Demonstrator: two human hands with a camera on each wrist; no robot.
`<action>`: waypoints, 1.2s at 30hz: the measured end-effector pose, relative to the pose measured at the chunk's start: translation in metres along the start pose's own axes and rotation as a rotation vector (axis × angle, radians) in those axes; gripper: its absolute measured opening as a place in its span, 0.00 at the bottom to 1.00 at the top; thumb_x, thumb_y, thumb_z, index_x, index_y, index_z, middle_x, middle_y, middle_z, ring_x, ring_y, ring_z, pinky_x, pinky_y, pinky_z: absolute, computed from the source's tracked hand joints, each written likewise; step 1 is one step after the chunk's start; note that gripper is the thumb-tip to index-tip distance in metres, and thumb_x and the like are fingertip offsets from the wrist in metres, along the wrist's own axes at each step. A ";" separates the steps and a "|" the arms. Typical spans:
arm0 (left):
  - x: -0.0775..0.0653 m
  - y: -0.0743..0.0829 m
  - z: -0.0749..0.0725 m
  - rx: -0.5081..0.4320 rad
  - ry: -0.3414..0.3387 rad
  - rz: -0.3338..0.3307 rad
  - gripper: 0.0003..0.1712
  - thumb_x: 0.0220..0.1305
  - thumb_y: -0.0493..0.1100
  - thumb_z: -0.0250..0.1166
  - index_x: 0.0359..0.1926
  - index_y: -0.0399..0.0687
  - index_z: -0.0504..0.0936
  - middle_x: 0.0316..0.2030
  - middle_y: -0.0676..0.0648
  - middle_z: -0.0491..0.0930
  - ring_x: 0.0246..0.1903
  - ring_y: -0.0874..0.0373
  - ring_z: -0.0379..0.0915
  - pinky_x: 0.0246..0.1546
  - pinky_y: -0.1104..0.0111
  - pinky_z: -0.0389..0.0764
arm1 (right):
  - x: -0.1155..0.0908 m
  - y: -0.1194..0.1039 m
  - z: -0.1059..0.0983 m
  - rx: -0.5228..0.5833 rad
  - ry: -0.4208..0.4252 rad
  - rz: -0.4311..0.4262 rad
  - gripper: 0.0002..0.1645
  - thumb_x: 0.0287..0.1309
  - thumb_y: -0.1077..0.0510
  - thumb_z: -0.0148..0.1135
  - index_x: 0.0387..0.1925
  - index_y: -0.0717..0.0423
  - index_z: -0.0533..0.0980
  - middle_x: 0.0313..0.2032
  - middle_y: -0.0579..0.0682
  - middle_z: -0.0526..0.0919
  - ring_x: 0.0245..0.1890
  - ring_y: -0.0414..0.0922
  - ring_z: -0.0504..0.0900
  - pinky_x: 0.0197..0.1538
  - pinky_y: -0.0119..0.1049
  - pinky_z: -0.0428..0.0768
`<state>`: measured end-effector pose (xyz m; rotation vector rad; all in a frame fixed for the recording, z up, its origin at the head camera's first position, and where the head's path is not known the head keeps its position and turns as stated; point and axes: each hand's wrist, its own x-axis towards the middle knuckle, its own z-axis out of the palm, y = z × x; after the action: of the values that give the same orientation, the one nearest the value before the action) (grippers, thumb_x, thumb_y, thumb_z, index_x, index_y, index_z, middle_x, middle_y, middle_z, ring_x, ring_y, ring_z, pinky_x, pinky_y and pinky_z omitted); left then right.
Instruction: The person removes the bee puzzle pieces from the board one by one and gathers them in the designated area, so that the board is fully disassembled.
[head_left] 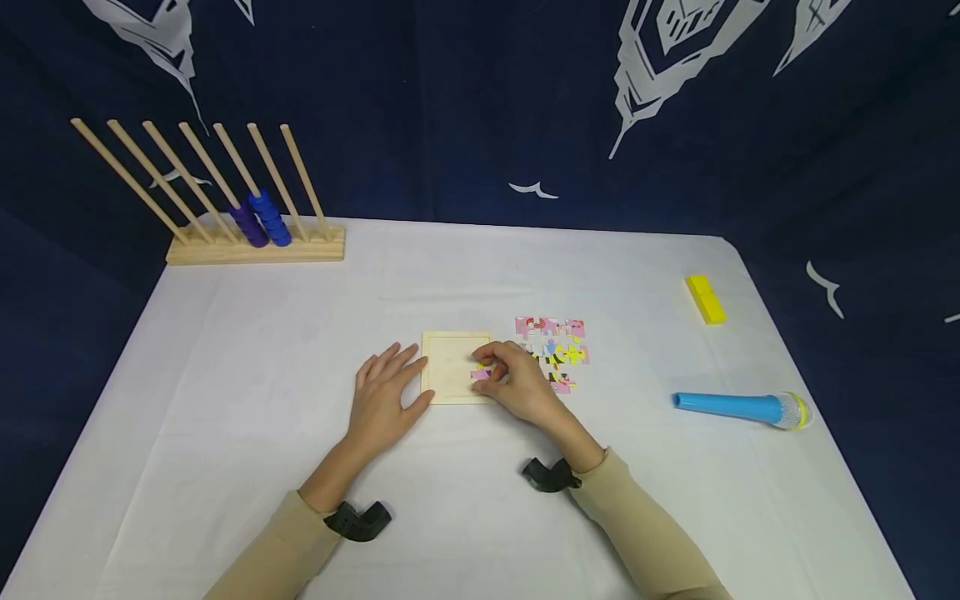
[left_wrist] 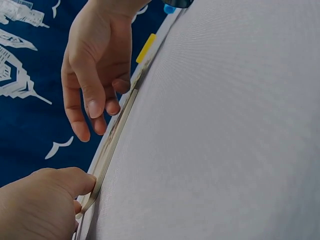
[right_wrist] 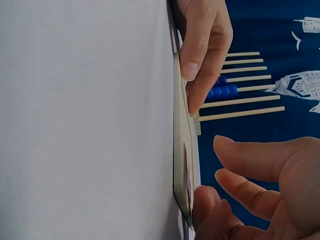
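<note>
A shallow square wooden puzzle tray [head_left: 448, 398] lies mid-table. My left hand [head_left: 384, 398] rests beside its left edge, fingers spread; in the left wrist view the thumb [left_wrist: 82, 181] touches the rim. Over the tray's right side is my right hand [head_left: 521, 385], with bent fingers. Below it a pink and yellow puzzle piece [head_left: 480, 376] lies in the tray, partly covered. In the right wrist view the thumb and forefinger stand apart from the tray, and the lower fingers [right_wrist: 207, 207] are at its edge. Several more puzzle pieces [head_left: 573, 353] lie right of the tray, some hidden by the hand.
A wooden peg rack [head_left: 255, 257] with purple and blue rings stands at the back left. A yellow block [head_left: 706, 299] lies at the right rear, and a blue toy microphone [head_left: 731, 407] lies in front of it. Dark patterned cloth [head_left: 465, 108] hangs behind the white table.
</note>
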<state>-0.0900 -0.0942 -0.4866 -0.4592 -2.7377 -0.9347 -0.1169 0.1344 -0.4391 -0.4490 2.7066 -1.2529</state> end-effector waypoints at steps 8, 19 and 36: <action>0.000 0.001 -0.001 0.002 -0.012 -0.010 0.29 0.58 0.47 0.70 0.59 0.41 0.79 0.66 0.41 0.71 0.70 0.42 0.58 0.68 0.41 0.51 | 0.000 0.004 0.004 -0.055 0.001 -0.010 0.23 0.48 0.62 0.74 0.48 0.57 0.79 0.40 0.53 0.81 0.32 0.42 0.74 0.38 0.32 0.71; 0.000 0.002 -0.001 0.001 -0.014 -0.012 0.29 0.58 0.48 0.69 0.59 0.41 0.79 0.66 0.41 0.71 0.70 0.42 0.58 0.68 0.42 0.51 | -0.001 0.001 0.009 -0.131 0.018 -0.030 0.23 0.46 0.67 0.73 0.47 0.58 0.80 0.36 0.51 0.78 0.31 0.41 0.71 0.38 0.31 0.68; 0.000 0.001 0.000 0.000 -0.005 -0.012 0.29 0.57 0.47 0.69 0.59 0.41 0.79 0.66 0.41 0.71 0.70 0.42 0.58 0.68 0.42 0.51 | 0.001 0.000 0.010 -0.157 0.004 0.007 0.21 0.47 0.67 0.72 0.47 0.60 0.80 0.32 0.50 0.76 0.30 0.40 0.69 0.38 0.32 0.67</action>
<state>-0.0894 -0.0936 -0.4860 -0.4467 -2.7483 -0.9372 -0.1152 0.1267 -0.4458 -0.4537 2.8193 -1.0455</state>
